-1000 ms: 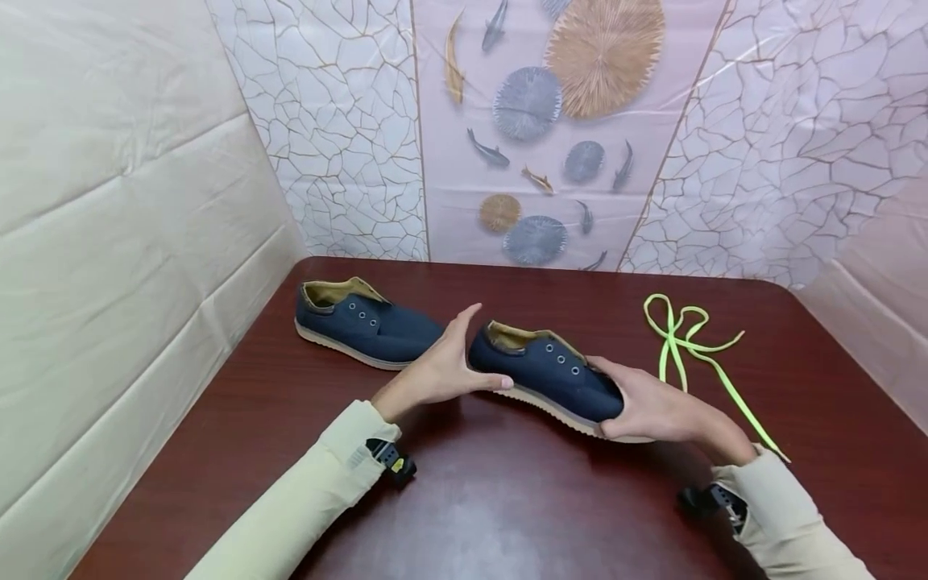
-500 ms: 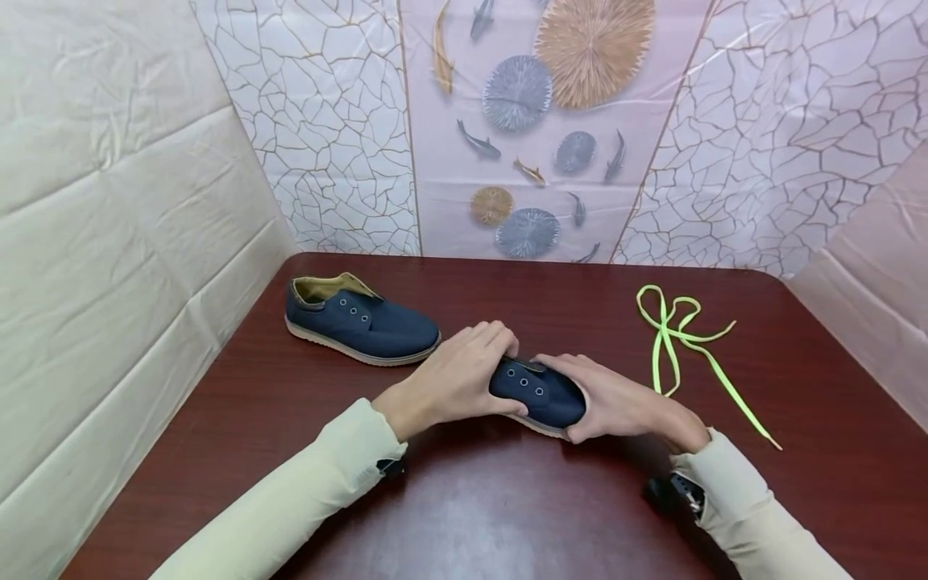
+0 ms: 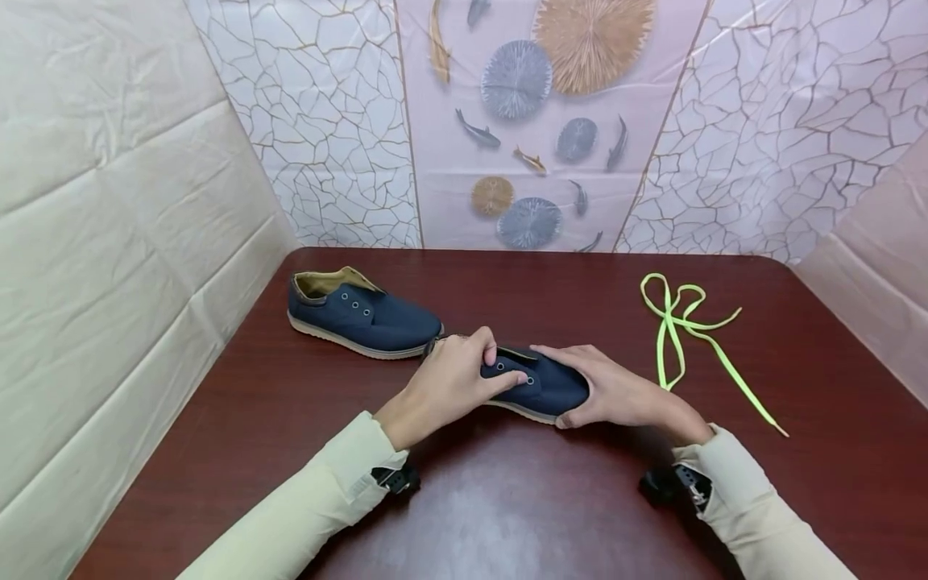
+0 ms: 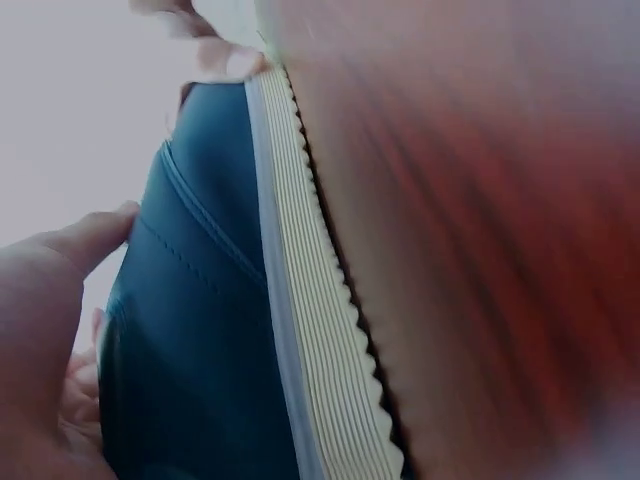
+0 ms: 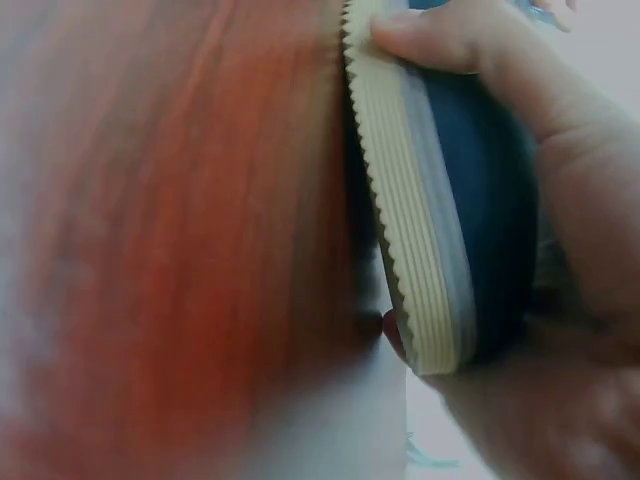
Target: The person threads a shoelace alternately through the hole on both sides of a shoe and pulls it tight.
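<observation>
Between left grip [image 3: 451, 385] and right grip [image 3: 618, 391] | navy shoe [image 3: 557, 385] | ribbed, serrated sole [image 5: 408, 210]

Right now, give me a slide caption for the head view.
Left hand and right hand on one navy shoe, matching shoe at left, neon lace at right.

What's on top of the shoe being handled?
The left hand covers much of the heel end of the handled shoe, its thumb by the eyelets; the right hand grips the toe. Most of the opening is covered, so its inside cannot be seen.
</observation>
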`<state>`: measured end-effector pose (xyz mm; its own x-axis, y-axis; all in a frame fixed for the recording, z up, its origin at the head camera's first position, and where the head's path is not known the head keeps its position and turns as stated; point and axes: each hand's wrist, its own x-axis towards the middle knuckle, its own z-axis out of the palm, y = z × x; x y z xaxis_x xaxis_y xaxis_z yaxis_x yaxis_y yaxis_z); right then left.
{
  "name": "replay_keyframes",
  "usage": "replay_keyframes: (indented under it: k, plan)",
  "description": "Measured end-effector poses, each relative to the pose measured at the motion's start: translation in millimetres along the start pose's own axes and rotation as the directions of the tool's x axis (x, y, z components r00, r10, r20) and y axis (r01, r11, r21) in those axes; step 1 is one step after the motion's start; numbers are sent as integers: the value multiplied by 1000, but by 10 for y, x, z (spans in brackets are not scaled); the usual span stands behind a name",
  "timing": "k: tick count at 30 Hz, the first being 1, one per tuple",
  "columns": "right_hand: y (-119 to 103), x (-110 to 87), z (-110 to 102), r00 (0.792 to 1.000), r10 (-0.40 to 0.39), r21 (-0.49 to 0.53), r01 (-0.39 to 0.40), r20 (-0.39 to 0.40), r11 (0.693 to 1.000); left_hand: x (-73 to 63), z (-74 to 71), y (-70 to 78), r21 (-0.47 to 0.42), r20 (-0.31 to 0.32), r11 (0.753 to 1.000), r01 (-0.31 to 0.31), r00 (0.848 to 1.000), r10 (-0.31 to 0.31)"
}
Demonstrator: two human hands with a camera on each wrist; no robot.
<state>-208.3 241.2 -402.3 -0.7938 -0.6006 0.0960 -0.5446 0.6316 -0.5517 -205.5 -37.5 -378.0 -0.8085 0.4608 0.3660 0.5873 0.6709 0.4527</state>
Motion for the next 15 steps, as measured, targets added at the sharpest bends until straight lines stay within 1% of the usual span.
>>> replay_keyframes:
  k: [2,4,5,7,10,12,13,15]
  plan:
    - [0,-9,17,999,46,8,-46,-12,999,-11,-5,-13,27,-8,1000,16,1000,-16]
    - [-15,-30,32,996,91,9,-91,-22,996,-7,-12,-28,35,-9,999,27,1000,-27]
    - [-24,-47,33,994,105,10,-105,-30,994,-1,-16,-31,31,-5,999,33,999,-33]
    - [-38,-95,19,992,117,23,-116,-48,993,14,-24,-34,9,25,999,36,999,-36]
    - [-44,-193,-56,986,138,76,-131,-94,988,45,-14,-36,20,97,1000,-12,995,10]
    - [-24,-262,-142,976,155,108,-139,-150,984,56,-6,-41,38,148,998,-55,988,49]
    - [0,-293,-189,970,151,107,-132,-191,985,59,-4,-45,49,168,996,-77,983,68]
    - [67,-356,-285,954,108,32,-103,-278,994,59,-6,-53,57,203,993,-103,975,90]
